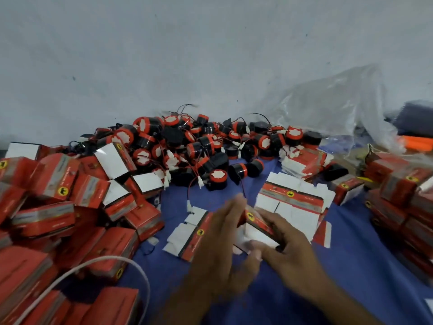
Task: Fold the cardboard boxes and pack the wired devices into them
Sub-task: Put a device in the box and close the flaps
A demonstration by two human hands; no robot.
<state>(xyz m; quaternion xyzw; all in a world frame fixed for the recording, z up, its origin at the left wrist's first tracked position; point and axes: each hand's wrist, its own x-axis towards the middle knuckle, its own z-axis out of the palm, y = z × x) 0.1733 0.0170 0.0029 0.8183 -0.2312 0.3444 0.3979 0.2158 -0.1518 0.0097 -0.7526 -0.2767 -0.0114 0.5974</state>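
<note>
Honestly, the risky bit is the flaps: the right hand point(288, 240) is gripping a half-folded red box point(257, 225) at lower centre of the frame, and the left hand point(225, 242) lies flat and open against its side. Squeeze too hard and a white flap creases. The wired devices point(201, 146) sit piled mid-frame, wires tangled, so grabbing one could drag its neighbours along.
</note>
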